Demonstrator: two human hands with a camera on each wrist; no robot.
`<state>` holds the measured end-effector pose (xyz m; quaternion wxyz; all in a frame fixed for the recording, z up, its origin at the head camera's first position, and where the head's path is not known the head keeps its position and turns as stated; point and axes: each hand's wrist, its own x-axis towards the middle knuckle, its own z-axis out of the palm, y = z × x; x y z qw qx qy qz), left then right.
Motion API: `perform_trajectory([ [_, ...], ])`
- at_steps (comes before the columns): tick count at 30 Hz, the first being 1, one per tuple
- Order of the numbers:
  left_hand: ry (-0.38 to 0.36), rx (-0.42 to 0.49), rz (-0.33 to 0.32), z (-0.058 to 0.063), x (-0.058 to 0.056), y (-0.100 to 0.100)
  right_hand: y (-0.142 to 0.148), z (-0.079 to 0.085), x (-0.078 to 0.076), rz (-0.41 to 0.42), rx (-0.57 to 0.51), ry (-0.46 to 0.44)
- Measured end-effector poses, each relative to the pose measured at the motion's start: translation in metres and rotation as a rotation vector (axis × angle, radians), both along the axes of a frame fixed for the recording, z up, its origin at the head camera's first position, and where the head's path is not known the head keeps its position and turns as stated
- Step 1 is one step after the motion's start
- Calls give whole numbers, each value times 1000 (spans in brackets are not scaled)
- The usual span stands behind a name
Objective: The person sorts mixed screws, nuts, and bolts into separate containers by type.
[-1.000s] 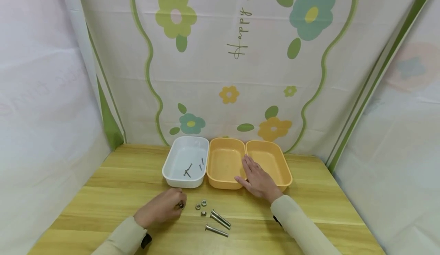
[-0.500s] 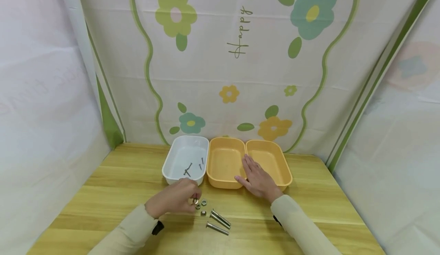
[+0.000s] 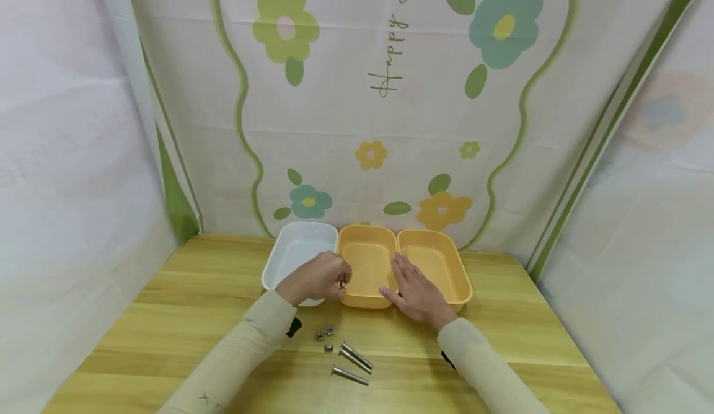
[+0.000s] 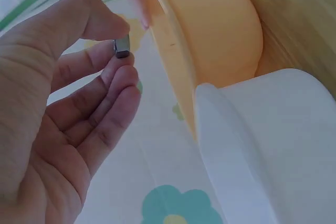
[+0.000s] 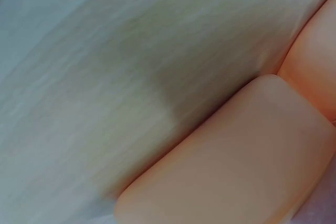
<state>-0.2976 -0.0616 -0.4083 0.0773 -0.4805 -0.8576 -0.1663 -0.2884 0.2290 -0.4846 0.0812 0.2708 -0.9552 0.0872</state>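
Note:
Between thumb and fingertips, my left hand (image 3: pixel 317 277) pinches a metal hex nut (image 4: pixel 122 47). In the head view this hand is over the front right of the white tray (image 3: pixel 297 242), at the edge of the middle orange tray (image 3: pixel 368 256). The left wrist view shows the nut held apart from the trays' walls. My right hand (image 3: pixel 418 293) lies with straight fingers across the adjoining rims of the middle tray and the right orange tray (image 3: pixel 437 259). The right wrist view shows tray walls and tabletop. My left hand hides much of the white tray's inside.
Three loose nuts (image 3: pixel 328 347) lie on the wooden table (image 3: pixel 184 315) in front of the trays. Beside them are three long bolts (image 3: pixel 350 375). A flowered cloth (image 3: pixel 334 110) hangs behind, with more cloth on both sides.
My left hand has carried the nut from the table's left, past the loose nuts, up to the trays. The small screws in the white tray are now covered. My right hand stays put.

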Motion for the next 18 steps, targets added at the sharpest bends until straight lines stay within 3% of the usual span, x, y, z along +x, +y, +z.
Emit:
perform_trajectory([
  [8,-21,-33,53,-8,-34,27,2,-2,-1,4,-31,20],
  [18,-85,-3,224,-26,-59,32,0,-4,0,5,-17,27],
])
